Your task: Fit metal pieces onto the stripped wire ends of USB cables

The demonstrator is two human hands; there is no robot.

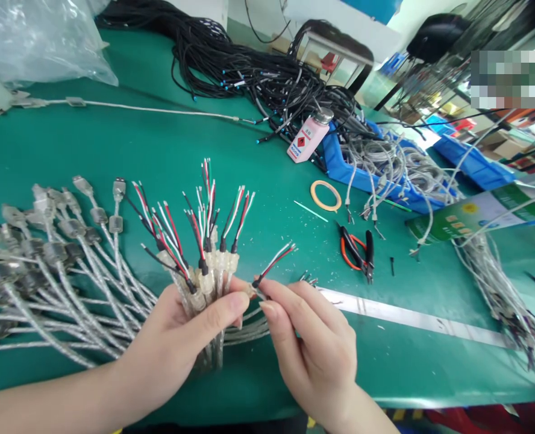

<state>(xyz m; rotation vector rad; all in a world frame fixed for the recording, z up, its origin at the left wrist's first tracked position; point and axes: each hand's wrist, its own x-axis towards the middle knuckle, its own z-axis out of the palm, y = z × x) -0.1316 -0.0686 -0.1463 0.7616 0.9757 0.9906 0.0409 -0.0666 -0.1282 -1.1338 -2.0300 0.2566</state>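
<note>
My left hand (pixel 184 328) is closed around a bundle of clear-jacketed cables (pixel 211 274). Their stripped ends stand upright, fanning out in red, white, green and black wires. Between its thumb and fingers and those of my right hand (pixel 310 331) is a single cable end (pixel 261 283), its thin wires pointing up and to the right. My right fingertips pinch this cable just below its black sleeve. To the left lie several USB plugs (pixel 119 188) on similar clear cables, each with a grey ferrite lump. Lower parts of the bundle are hidden behind my left hand.
Pliers (pixel 358 250) with orange and black handles lie right of centre, near a tape roll (pixel 326 196). Behind stand a pink bottle (pixel 310 137), a blue bin (pixel 340 160) of cables and a heap of black cables (pixel 231 57). A metal ruler-like strip (pixel 412 319) crosses the green table.
</note>
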